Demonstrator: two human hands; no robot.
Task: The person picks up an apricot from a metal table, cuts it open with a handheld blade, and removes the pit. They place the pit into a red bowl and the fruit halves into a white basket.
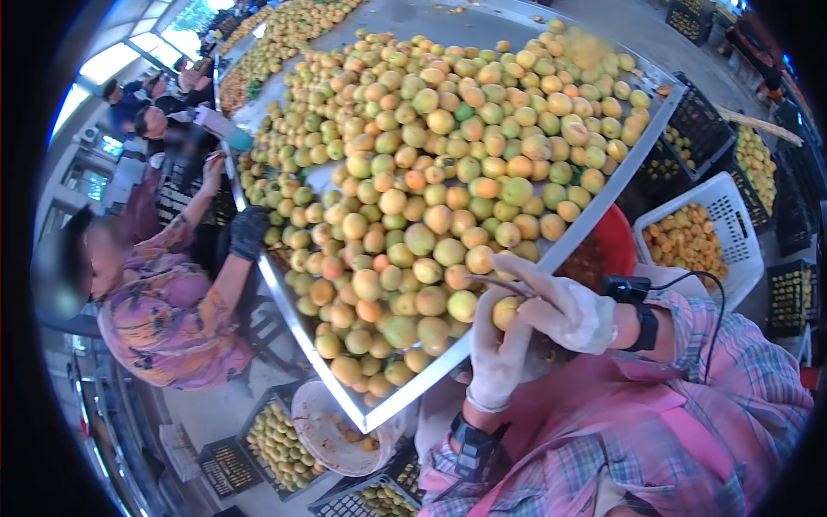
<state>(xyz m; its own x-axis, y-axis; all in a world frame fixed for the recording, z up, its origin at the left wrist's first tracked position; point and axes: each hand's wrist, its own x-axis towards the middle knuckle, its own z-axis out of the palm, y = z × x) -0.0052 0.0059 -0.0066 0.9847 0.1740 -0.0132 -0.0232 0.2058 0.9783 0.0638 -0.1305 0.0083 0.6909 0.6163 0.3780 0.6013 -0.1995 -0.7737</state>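
My left hand (498, 353), in a white glove, is closed around an apricot (506, 314) just past the metal rim of the sorting table. Close against it is my right hand (570, 308), also gloved in white. Its fingers are closed on a thin, dark, slender tool (493, 282) that points left over the fruit; whether it is a knife I cannot make out. A large heap of yellow-orange and greenish apricots (431, 198) covers much of the table in front of both hands.
Right of my hands stand a red tub (613, 246) and a white basket (730, 215) of cut orange fruit. Below the table corner are a white bucket (323, 414) and black crates of apricots (280, 444). A co-worker (177, 319) with a dark glove sits along the left edge.
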